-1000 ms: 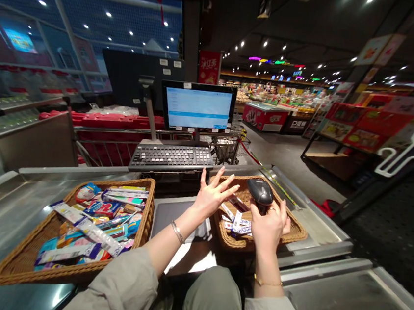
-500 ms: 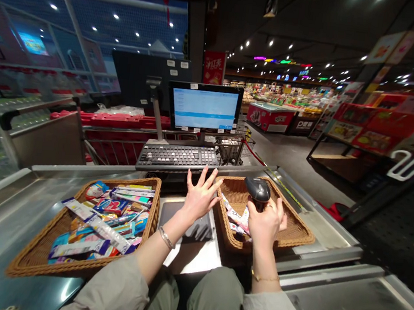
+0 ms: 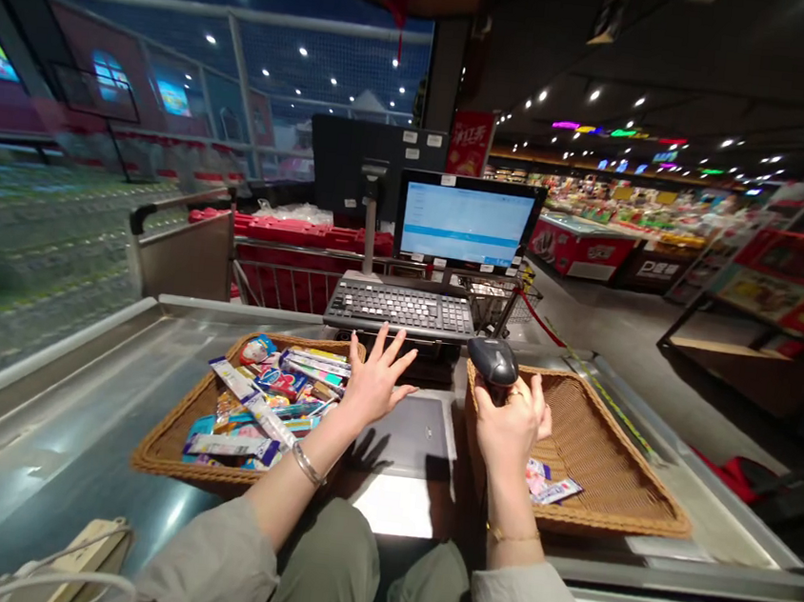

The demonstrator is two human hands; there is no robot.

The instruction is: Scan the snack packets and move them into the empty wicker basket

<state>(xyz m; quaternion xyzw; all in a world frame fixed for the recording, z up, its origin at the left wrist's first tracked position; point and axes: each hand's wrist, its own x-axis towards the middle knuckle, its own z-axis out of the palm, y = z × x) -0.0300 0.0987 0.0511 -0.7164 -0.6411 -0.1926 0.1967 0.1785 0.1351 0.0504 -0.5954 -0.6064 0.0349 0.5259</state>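
A metal counter [image 3: 101, 432] spreads in front of us, with two wicker baskets on it. The right basket [image 3: 622, 458] shows mostly bare weave; the left basket [image 3: 176, 440] holds a heap of snacks [image 3: 282, 384] in bright wrappers, with long white packets lying across the top. Between and beyond them stands our lit screen [image 3: 466, 222], with the black keyboard [image 3: 401, 306] in front of it and a flat grey panel [image 3: 417, 432] nearer to us.

Our left hand [image 3: 377, 380] is wide open, fingers spread, with nothing in it, between the left basket and the panel; we cannot tell whether it touches anything. Our right hand [image 3: 511, 423] is closed around the handle of the black scanner [image 3: 492, 360], whose head sits above the left side of the right basket. Smallest of all, a few packets [image 3: 558, 491] lie in that basket's near left part, just beside our right wrist.
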